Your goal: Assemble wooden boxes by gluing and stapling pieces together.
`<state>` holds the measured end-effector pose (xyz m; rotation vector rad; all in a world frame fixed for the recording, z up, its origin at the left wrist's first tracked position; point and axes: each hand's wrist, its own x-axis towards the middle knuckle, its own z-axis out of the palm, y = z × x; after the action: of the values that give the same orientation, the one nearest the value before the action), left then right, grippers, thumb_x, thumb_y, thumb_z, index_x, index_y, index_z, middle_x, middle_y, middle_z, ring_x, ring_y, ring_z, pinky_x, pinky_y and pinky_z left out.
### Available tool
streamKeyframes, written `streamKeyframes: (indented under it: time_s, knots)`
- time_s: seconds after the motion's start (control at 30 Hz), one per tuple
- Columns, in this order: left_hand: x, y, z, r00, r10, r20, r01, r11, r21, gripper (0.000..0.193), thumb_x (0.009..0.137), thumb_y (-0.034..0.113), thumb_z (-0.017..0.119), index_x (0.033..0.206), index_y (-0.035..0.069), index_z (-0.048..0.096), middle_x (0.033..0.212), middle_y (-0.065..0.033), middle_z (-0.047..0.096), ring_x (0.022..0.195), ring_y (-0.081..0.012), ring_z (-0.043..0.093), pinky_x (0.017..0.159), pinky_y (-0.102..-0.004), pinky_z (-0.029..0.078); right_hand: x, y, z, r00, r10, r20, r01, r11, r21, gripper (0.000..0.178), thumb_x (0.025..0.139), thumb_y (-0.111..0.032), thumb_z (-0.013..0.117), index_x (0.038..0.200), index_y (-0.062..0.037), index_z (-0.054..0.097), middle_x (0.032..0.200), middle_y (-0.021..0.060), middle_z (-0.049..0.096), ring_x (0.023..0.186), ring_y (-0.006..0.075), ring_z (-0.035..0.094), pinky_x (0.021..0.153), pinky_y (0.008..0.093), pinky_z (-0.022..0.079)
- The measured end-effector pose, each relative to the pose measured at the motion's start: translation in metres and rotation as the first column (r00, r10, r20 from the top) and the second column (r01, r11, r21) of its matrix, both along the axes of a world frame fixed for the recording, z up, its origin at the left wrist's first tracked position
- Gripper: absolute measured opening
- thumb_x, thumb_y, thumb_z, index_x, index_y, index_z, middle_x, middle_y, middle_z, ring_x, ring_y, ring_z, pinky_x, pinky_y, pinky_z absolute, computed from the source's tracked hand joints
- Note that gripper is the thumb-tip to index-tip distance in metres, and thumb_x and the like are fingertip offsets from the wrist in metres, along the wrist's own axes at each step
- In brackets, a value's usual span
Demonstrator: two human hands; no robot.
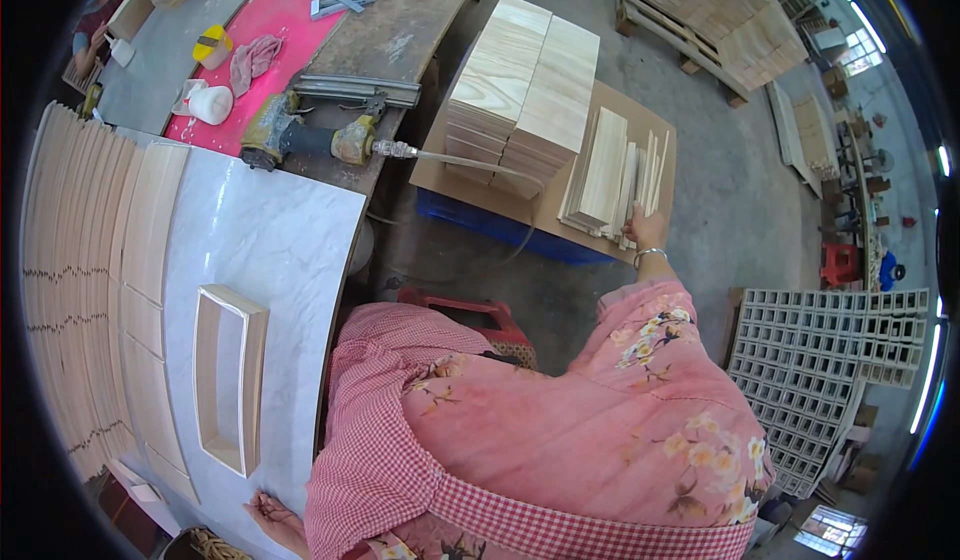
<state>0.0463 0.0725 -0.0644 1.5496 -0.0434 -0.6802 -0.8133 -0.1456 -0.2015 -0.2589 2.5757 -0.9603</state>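
My right arm reaches out to the right, and my right hand (648, 228) is closed at the near end of some thin wooden strips (652, 172). Its fingertips are partly hidden among the wood. Just left of it lie stacked narrow boards (598, 168). My left hand (272, 518) rests low by the marble-patterned worktop (285, 250), fingers loosely apart with nothing seen in them. Slightly beyond that hand, a rectangular wooden frame (254, 390) stands on the worktop, open through its middle.
Several rows of thin boards (85, 280) line the worktop's left side. A nail gun (310, 140) with an air hose lies at its far end, near a white glue bottle (210, 105). Tall board stacks (525, 80) share the cardboard-topped stand; a red stool (470, 310) is close by.
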Motion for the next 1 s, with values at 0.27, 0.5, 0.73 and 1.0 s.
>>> streamKeyframes:
  time_s: [0.27,0.5,0.73,1.0]
  knots:
    - [0.012,0.015,-0.002,0.999,-0.022,-0.045,0.019,0.998,-0.063,0.036,0.105,0.036,0.058,0.109,0.001,0.065,0.091,-0.0051,0.067,0.076,-0.0069,0.062,0.069,-0.0150,0.051,0.067,-0.061,0.082,0.907,0.091,-0.412,-0.140,0.986,-0.092,0.036,0.097,-0.032,0.060,0.103,0.0038,0.065,0.086,0.0193,0.069,0.068,0.0322,0.067,0.062,0.0409,0.053]
    - [-0.008,0.006,-0.002,0.998,0.017,-0.068,-0.029,0.983,-0.179,0.027,0.106,0.026,0.056,0.104,0.000,0.064,0.092,-0.0075,0.067,0.075,-0.0083,0.061,0.067,-0.0160,0.052,0.060,-0.151,0.152,0.590,0.160,-0.791,-0.560,0.787,-0.258,0.031,0.102,-0.026,0.053,0.112,0.0020,0.060,0.094,0.0218,0.067,0.076,0.0364,0.065,0.070,0.0450,0.051]
    - [-0.026,0.003,0.007,0.999,0.049,-0.022,-0.052,0.971,-0.235,0.025,0.106,0.024,0.055,0.100,0.002,0.063,0.093,-0.0076,0.067,0.075,-0.0087,0.060,0.065,-0.0166,0.050,0.245,-0.342,0.197,0.120,0.683,-0.720,-0.987,0.163,-0.009,0.029,0.099,-0.025,0.054,0.114,-0.0007,0.060,0.098,0.0235,0.067,0.083,0.0412,0.065,0.074,0.0490,0.050]
    - [-0.022,0.001,0.006,1.000,0.017,-0.025,-0.022,0.974,-0.227,0.025,0.106,0.024,0.055,0.102,0.000,0.062,0.096,-0.0087,0.067,0.078,-0.0088,0.061,0.067,-0.0170,0.051,0.326,-0.408,0.148,-0.101,0.871,-0.481,-0.875,0.152,0.460,0.039,0.094,-0.033,0.060,0.112,0.0013,0.062,0.107,0.0240,0.068,0.100,0.0412,0.067,0.083,0.0464,0.054]
